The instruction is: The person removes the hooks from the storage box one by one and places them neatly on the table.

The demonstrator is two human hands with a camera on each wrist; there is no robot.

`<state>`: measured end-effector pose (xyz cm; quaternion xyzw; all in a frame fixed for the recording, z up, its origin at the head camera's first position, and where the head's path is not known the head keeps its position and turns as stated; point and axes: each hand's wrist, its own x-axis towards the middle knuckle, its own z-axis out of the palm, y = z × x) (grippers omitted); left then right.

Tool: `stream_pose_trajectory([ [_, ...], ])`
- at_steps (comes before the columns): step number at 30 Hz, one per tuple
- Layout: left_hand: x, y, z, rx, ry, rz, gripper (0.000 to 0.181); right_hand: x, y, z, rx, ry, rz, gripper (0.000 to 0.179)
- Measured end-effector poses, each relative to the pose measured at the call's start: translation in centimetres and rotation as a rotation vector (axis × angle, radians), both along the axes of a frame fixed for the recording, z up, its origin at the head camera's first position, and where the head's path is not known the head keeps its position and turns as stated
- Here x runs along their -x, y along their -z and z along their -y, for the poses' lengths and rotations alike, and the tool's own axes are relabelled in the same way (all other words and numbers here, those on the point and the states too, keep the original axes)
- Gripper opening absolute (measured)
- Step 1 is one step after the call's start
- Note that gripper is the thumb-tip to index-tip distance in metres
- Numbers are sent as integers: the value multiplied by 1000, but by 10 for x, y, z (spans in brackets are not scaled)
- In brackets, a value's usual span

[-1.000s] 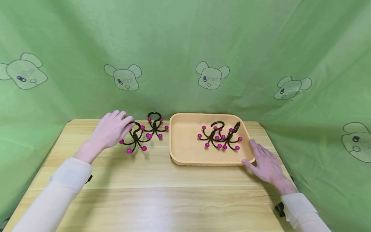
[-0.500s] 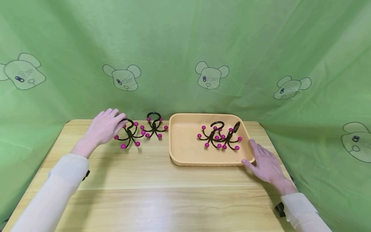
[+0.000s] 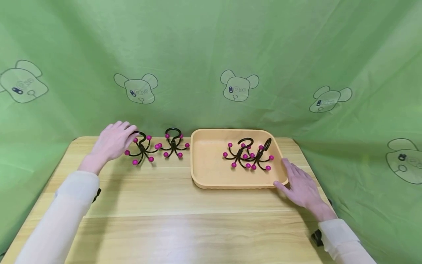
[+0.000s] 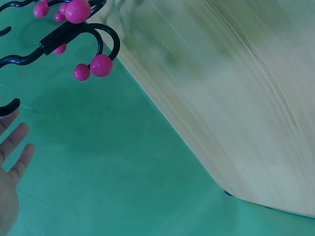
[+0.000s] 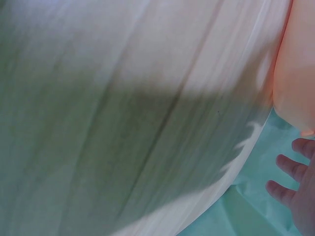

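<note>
With its fingertips, my left hand (image 3: 113, 141) holds the top curve of a black multi-arm hanger hook (image 3: 141, 147) with pink ball tips, at the table's back left. The left wrist view shows this hook (image 4: 59, 37) at the upper left, its curved end by my fingertips; the thumb is hidden there. A second such hook (image 3: 173, 146) stands just right of it. Two more hanger hooks (image 3: 239, 156) lie close together in the right half of an orange tray (image 3: 211, 181). My right hand (image 3: 300, 187) rests at the tray's front right corner, fingers extended along its side.
The pale wooden table (image 3: 158, 227) carries everything. A green curtain (image 3: 191, 44) with mouse-head prints rises behind the table's back edge and along both sides. The tray stands close to that curtain.
My left hand has moved left and slightly back, taking its hanger hook away from the second one, so the gap between them has widened. The right hand and tray stay put.
</note>
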<state>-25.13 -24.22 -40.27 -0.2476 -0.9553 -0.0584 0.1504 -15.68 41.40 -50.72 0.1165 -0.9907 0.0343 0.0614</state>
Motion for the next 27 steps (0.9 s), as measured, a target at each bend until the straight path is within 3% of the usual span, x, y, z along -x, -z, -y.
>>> stream_pose_trajectory([
  [27, 23, 7, 17, 50, -53, 84, 27, 0, -1, 1, 5, 1, -4, 98],
])
